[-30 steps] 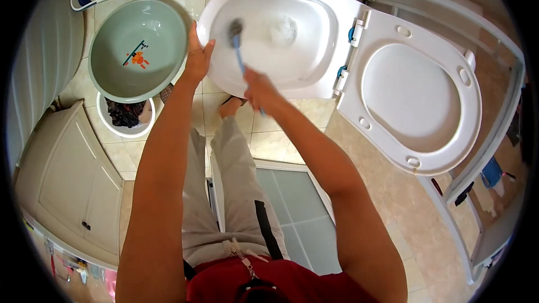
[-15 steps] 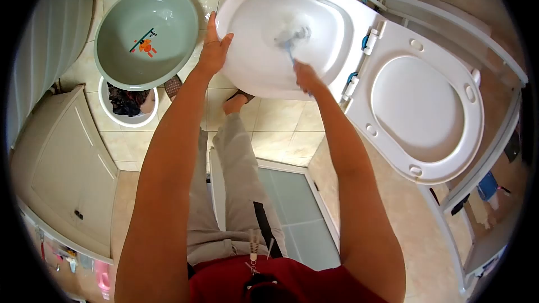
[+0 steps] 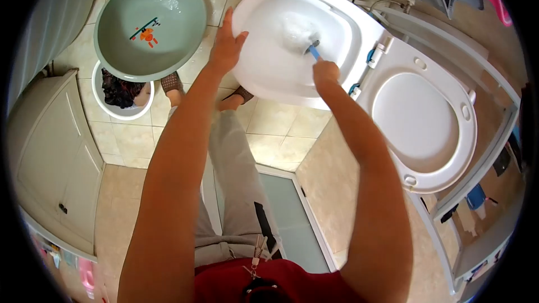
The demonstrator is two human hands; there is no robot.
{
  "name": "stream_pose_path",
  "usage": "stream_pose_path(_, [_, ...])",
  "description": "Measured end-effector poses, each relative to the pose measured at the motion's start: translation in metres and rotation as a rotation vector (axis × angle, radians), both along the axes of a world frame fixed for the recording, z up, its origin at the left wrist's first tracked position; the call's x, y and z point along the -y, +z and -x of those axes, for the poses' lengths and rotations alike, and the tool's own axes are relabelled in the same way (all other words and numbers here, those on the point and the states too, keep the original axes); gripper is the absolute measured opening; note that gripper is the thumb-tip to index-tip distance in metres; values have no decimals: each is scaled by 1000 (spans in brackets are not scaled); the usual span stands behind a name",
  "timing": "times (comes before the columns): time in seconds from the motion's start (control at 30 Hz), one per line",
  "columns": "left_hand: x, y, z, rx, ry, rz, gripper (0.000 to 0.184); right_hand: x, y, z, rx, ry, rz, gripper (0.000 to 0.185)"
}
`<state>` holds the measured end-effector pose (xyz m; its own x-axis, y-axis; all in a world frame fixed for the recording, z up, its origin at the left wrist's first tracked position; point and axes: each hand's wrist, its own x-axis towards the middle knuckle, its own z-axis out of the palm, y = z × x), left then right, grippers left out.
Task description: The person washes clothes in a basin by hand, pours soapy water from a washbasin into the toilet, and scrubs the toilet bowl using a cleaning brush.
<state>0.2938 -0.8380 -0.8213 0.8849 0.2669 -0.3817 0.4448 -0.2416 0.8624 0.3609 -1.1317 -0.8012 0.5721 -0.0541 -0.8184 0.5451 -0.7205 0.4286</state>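
Observation:
The white toilet bowl [image 3: 264, 50] is uncovered, with its white seat and lid [image 3: 415, 120] swung out to the right. My right hand [image 3: 327, 74] is closed around the handle of a blue brush [image 3: 315, 52]. The brush's dark head touches the inside of the bowl, beside bubbly water near the drain. My left hand [image 3: 226, 46] rests against the rounded front rim of the bowl, its fingers spread and holding nothing.
Left of the bowl, a large green basin [image 3: 179, 33] overlaps a white bucket [image 3: 101, 98] holding dark cloth. A metal rack [image 3: 449, 39] stands behind the toilet. A beige cabinet [image 3: 53, 151] is at the left. Slippered feet are on the tiles.
The brush in my right hand has moved from the bowl's front end to its inner right part. My left hand stays on the rim. The view has shifted.

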Motion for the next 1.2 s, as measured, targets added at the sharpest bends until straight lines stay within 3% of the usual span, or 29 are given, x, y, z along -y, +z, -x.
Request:
stream_pose_path(0.1, [1, 3, 2, -53, -19, -12, 73, -33, -34, 18, 107, -280, -113, 34])
stream_pose_path(0.13, [1, 5, 3, -70, -20, 8, 73, -35, -42, 28, 213, -586, -113, 34])
stream_pose_path(0.17, [0, 8, 3, -86, -19, 32, 73, -26, -39, 41, 169, -535, -146, 36])
stream_pose_path(0.33, [-1, 11, -1, -114, -14, 70, 72, -4, 81, 17, -250, -195, -91, 35])
stream_pose_path(0.43, [-6, 25, -7, -146, -28, 170, 72, 37, 142, -7, -209, 116, 30, 36])
stream_pose_path(0.53, [-4, 15, -2, -104, -17, 121, 72, 68, 122, -44, -78, 388, 24, 32])
stream_pose_path(0.6, [0, 5, 1, -65, -5, 29, 73, 60, 70, -56, 90, 164, -87, 30])
stream_pose_path(0.73, [0, 3, 2, -61, -15, 7, 72, 2, -11, -20, -39, -32, -61, 35])
stream_pose_path(0.8, [1, 2, 4, -65, -23, 1, 72, -14, -26, 3, 44, -465, -125, 35])
stream_pose_path(0.87, [6, 8, 12, -81, -29, 23, 72, -9, -27, 31, 75, -612, -271, 36])
stream_pose_path(0.93, [0, 10, -1, -51, -5, 26, 71, -2, -25, 44, -34, -570, -391, 39])
stream_pose_path(0.97, [0, 15, -2, -101, 12, 48, 71, -32, 25, 35, -150, -829, -429, 39])
stream_pose_path(1.07, [0, 4, 1, 16, -1, 20, 71, -75, 111, 43, -388, -1207, -472, 40])
stream_pose_path(1.17, [-1, 1, 2, 50, 11, 55, 72, -119, 166, 53, -464, -1403, -591, 44])
stream_pose_path(1.2, [-1, 2, 2, 61, 8, 57, 72, -124, 173, 57, -455, -1280, -659, 43])
